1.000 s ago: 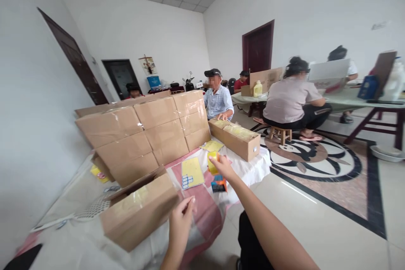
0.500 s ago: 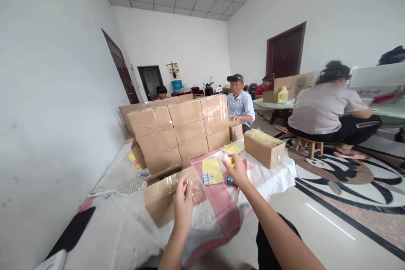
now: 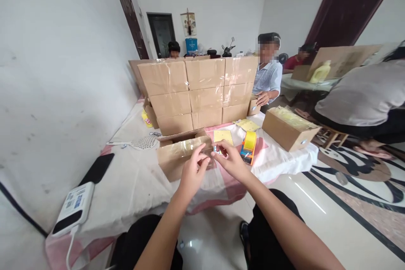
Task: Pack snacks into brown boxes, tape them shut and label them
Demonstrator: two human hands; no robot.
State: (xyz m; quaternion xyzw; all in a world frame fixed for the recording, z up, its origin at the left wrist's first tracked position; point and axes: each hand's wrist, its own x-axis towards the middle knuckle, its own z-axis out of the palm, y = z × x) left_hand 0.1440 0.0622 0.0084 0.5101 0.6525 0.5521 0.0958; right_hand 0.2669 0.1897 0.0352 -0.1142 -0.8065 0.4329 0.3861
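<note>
Left hand [image 3: 193, 169] and right hand [image 3: 233, 161] curl their fingers narrow, nearly meeting; whether they pinch anything cannot be told; just beyond the left, a taped box [image 3: 173, 165] rests on rumpled cloth [image 3: 126, 183], its cardboard likely light, stiff, slick where taped, best held by its ends; right, a plastic-looking dispenser [image 3: 249, 144].

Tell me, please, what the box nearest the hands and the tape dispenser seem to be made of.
The box looks like matte brown cardboard, with flat panels and folded edges. The tape dispenser is probably plastic: bright orange and blue body, finish hard to judge.
</note>
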